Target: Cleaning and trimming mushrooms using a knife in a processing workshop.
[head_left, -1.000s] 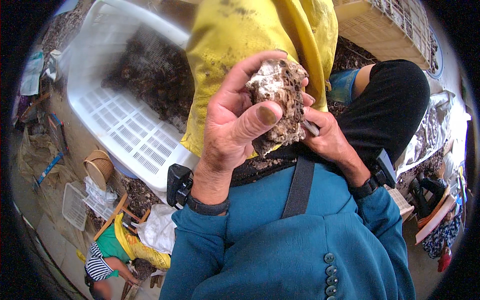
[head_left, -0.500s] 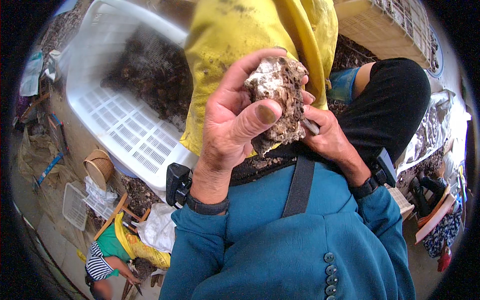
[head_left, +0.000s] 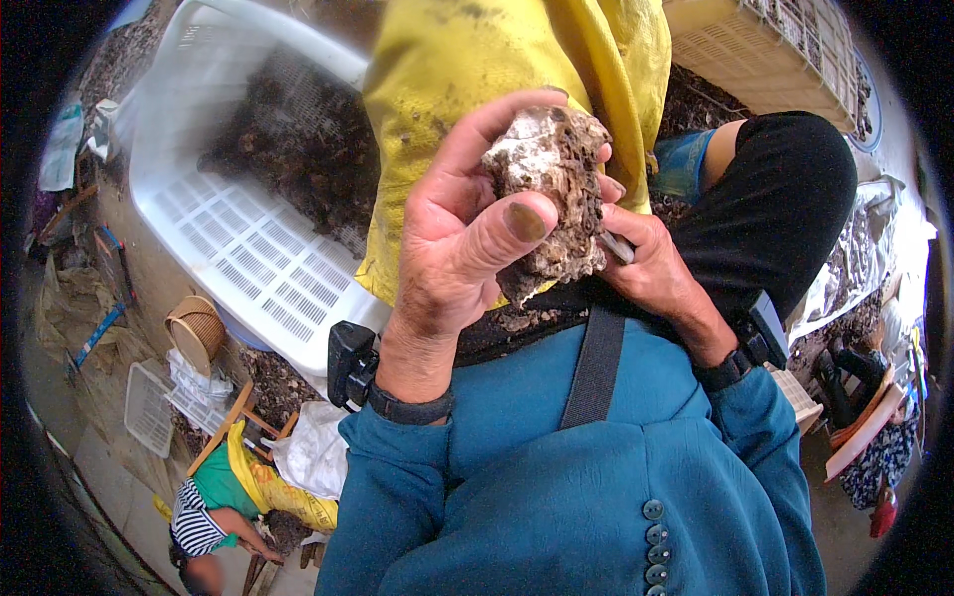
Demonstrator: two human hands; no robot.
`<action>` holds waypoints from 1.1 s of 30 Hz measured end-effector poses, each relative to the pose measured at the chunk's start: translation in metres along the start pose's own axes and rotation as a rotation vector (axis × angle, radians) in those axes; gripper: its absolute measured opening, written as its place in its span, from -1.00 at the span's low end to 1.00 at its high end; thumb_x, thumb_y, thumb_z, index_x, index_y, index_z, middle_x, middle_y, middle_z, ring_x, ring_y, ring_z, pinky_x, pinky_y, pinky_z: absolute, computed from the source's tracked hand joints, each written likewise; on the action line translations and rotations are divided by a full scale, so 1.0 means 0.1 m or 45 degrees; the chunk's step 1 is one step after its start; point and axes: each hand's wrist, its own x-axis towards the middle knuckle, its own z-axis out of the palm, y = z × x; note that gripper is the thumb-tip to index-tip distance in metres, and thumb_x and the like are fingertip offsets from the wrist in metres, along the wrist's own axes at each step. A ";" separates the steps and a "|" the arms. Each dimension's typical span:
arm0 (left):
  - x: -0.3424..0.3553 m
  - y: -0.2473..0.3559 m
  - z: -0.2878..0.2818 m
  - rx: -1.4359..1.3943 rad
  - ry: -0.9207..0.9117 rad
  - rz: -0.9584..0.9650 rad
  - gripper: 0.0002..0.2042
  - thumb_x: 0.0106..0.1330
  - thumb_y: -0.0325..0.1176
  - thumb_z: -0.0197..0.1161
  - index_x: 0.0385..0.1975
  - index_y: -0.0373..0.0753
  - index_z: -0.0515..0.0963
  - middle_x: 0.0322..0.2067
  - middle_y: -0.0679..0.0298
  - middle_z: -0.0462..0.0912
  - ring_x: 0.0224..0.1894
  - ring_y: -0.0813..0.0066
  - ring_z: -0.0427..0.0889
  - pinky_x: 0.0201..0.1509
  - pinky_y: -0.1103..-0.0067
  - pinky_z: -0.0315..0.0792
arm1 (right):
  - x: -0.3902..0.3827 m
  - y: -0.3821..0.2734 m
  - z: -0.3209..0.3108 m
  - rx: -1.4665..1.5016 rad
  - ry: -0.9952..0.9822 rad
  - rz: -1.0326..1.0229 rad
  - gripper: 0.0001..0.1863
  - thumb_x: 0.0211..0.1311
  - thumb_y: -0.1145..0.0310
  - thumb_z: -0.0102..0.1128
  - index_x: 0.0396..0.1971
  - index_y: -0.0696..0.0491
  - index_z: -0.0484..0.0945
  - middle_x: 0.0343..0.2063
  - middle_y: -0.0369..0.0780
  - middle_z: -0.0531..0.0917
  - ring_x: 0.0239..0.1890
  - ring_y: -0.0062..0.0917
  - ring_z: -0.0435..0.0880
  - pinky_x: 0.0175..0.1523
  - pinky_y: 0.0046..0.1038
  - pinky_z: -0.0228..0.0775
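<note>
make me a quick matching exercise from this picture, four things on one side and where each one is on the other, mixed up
Things:
1. shell clump
2. white crate
3. yellow apron
4. small basket

Places:
A. on the ground, lower left
B. gripped in the left hand
C. hanging behind the hands
D. left of the apron, dark shells heaped inside

Pairs: 1-B, 2-D, 3-C, 4-A

1. The right hand point(head_left: 651, 273) is largely hidden behind the shell point(head_left: 552, 199).
2. Only a sliver of the tool point(head_left: 616, 248) is seen; its kind cannot be told.
3. The crate point(head_left: 214, 223) is partly covered by the apron point(head_left: 497, 60).
4. The basket point(head_left: 765, 50) is cut off at the edge.
</note>
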 end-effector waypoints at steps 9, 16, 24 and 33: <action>0.00 -0.01 0.01 -0.009 -0.001 -0.004 -0.27 0.10 0.00 0.24 0.14 -0.39 0.16 -0.10 -0.14 0.46 -0.16 0.12 0.58 -0.10 0.40 0.50 | 0.00 -0.05 -0.02 0.048 -0.029 0.052 -0.56 0.04 0.63 0.10 -0.02 0.02 0.48 -0.17 -0.22 0.61 -0.15 -0.65 0.53 -0.10 -0.61 0.36; -0.02 0.00 -0.02 -0.008 0.033 -0.008 -0.26 0.09 -0.02 0.26 0.13 -0.41 0.16 -0.10 -0.14 0.46 -0.16 0.12 0.57 -0.10 0.40 0.50 | 0.01 -0.06 0.00 0.064 -0.049 0.050 -0.56 0.04 0.65 0.07 -0.02 0.01 0.48 -0.17 -0.20 0.61 -0.11 -0.63 0.53 -0.05 -0.59 0.35; 0.00 0.01 -0.02 -0.056 -0.009 -0.022 -0.27 0.09 -0.05 0.27 0.13 -0.40 0.16 -0.09 -0.14 0.45 -0.14 0.11 0.57 -0.08 0.35 0.49 | 0.01 -0.03 0.01 0.049 -0.053 0.094 -0.56 0.04 0.63 0.10 -0.01 0.02 0.47 -0.10 -0.19 0.58 -0.06 -0.61 0.51 -0.01 -0.58 0.34; -0.13 0.03 0.02 0.146 0.151 0.085 -0.32 0.10 -0.13 0.27 0.12 -0.42 0.17 -0.10 -0.11 0.47 -0.15 0.15 0.57 -0.08 0.40 0.49 | 0.00 0.00 0.02 0.008 0.027 -0.127 -0.52 0.02 0.66 0.11 0.01 0.03 0.45 -0.08 -0.20 0.57 -0.04 -0.57 0.53 -0.02 -0.57 0.36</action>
